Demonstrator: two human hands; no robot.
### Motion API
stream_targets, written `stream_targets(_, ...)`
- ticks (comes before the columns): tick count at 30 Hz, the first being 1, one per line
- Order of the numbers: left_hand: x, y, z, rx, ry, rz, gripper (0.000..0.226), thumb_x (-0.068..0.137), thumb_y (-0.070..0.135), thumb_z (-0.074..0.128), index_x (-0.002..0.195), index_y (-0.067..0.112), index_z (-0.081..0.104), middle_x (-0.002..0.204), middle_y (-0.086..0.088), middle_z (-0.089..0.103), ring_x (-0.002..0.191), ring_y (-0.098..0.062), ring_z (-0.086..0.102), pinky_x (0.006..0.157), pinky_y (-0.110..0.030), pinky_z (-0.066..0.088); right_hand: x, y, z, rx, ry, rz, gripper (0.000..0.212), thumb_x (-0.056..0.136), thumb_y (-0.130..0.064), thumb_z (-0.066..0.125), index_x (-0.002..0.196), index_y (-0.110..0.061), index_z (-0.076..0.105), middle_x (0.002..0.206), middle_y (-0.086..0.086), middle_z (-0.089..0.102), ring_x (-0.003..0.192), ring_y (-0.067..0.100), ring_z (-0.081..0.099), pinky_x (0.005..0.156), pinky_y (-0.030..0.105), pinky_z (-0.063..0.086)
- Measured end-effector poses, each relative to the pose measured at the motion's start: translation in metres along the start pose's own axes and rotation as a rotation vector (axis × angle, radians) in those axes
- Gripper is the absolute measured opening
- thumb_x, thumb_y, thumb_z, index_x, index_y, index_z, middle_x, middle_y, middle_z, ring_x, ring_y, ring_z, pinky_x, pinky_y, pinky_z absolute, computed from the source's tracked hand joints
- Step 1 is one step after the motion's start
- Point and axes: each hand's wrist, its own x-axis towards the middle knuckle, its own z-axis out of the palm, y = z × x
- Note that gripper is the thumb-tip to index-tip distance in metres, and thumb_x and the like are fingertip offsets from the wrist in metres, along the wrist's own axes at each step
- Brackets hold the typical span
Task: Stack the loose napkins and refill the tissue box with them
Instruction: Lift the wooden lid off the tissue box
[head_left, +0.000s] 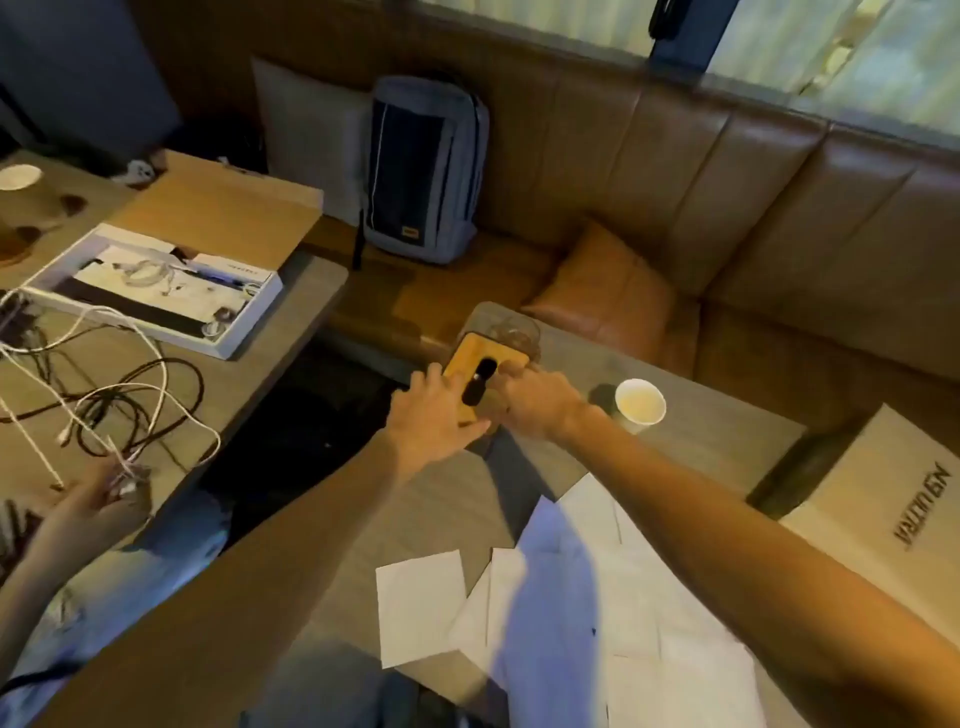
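- The tissue box, with a wooden top and a dark slot, stands at the far edge of the table, at 12 o'clock from the person.
- The left hand lies on the box's 9 o'clock side. Its grip is spread, with the fingers fairly straight on the top and the thumb along the near edge.
- The right hand is at the box's 3 o'clock side, its grip curled against that side; blur hides the fingertips.
- Loose white napkins lie scattered and overlapping on the table at 6 o'clock from the box, well apart from it.
- A paper cup stands upright just beside the right wrist, at 3 o'clock from the box.
- A cardboard box sits at 4 o'clock.
- A backpack leans on the sofa at 11 o'clock.
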Motion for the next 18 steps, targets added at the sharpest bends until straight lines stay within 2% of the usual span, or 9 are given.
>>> stream_targets(5, 0.004, 0.005, 0.03, 0.014, -0.021, -0.107, 0.108, 0.069, 0.087, 0.052, 0.145, 0.015, 0.026, 0.138, -0.011, 0.041, 0.125, -0.033, 0.044, 0.093, -0.048, 0.044, 0.019, -0.006, 0.031, -0.05, -0.132, -0.066, 0.031, 0.092, -0.031, 0.055, 0.122, -0.021, 0.055, 0.123, 0.007, 0.056, 0.105, 0.034, 0.059, 0.078, 0.049, 0.055)
stream_targets(8, 0.011, 0.005, 0.038, 0.001, -0.003, -0.145, 0.122, 0.063, 0.089, 0.054, 0.15, 0.011, 0.02, 0.144, -0.012, 0.038, 0.128, -0.033, 0.043, 0.096, -0.047, 0.044, 0.028, -0.006, 0.037, -0.046, -0.145, -0.071, 0.041, 0.089, -0.031, 0.06, 0.129, -0.022, 0.053, 0.13, 0.005, 0.054, 0.107, 0.033, 0.059, 0.083, 0.049, 0.054)
stream_targets(12, 0.015, 0.006, 0.043, -0.006, 0.018, -0.167, 0.122, 0.063, 0.086, 0.059, 0.149, 0.007, 0.025, 0.143, -0.012, 0.038, 0.127, -0.031, 0.043, 0.098, -0.044, 0.042, 0.03, -0.012, 0.033, -0.029, -0.154, -0.095, 0.059, 0.088, -0.025, 0.068, 0.141, -0.019, 0.045, 0.138, 0.005, 0.048, 0.113, 0.033, 0.057, 0.093, 0.048, 0.051)
stream_targets(15, 0.018, 0.002, 0.045, -0.027, 0.011, -0.162, 0.12, 0.062, 0.085, 0.061, 0.147, 0.007, 0.029, 0.14, -0.011, 0.039, 0.125, -0.029, 0.043, 0.097, -0.043, 0.043, 0.035, -0.012, 0.038, 0.015, -0.186, -0.085, 0.056, 0.089, -0.031, 0.065, 0.14, -0.017, 0.045, 0.137, 0.005, 0.049, 0.114, 0.032, 0.057, 0.091, 0.047, 0.052)
stream_targets(18, 0.019, 0.0, 0.047, -0.068, 0.009, -0.164, 0.124, 0.062, 0.083, 0.061, 0.15, 0.005, 0.023, 0.139, -0.01, 0.038, 0.124, -0.03, 0.043, 0.096, -0.044, 0.044, 0.037, -0.013, 0.035, 0.043, -0.181, -0.068, 0.044, 0.095, -0.04, 0.056, 0.13, -0.013, 0.049, 0.125, 0.007, 0.053, 0.101, 0.03, 0.059, 0.083, 0.046, 0.053)
